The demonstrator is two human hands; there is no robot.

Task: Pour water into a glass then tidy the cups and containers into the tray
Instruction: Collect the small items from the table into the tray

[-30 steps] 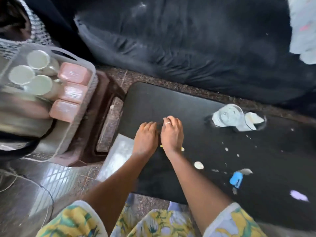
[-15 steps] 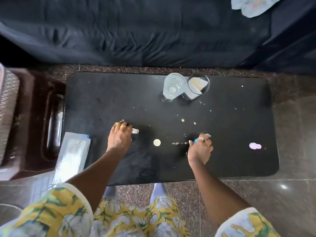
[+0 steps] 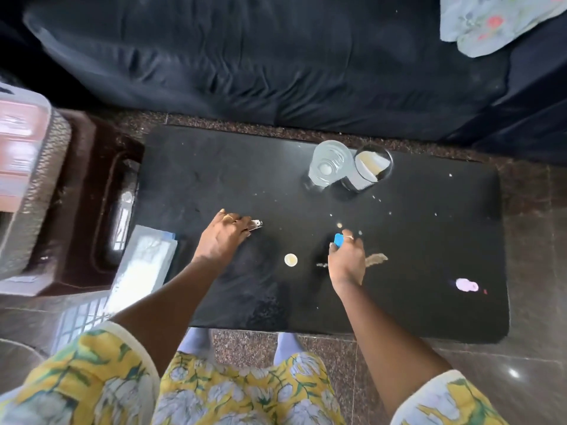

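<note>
Two clear glasses stand at the far side of the black table: the left glass holds water, the right glass holds a pale scrap. My left hand lies on the table with its fingers curled round a small white and yellow wrapper. My right hand pinches a small blue piece just above the table. The grey tray with pink-lidded containers shows blurred at the left edge.
A round pale lid, a brownish scrap, crumbs and a pink spot lie on the table. A dark brown stool carries the tray. A white packet leans beside the table. A dark sofa runs behind.
My hands parted from the table's middle: the left took the wrapper, the right moved right and picked up the blue piece. The view swung right, pushing the tray to the edge.
</note>
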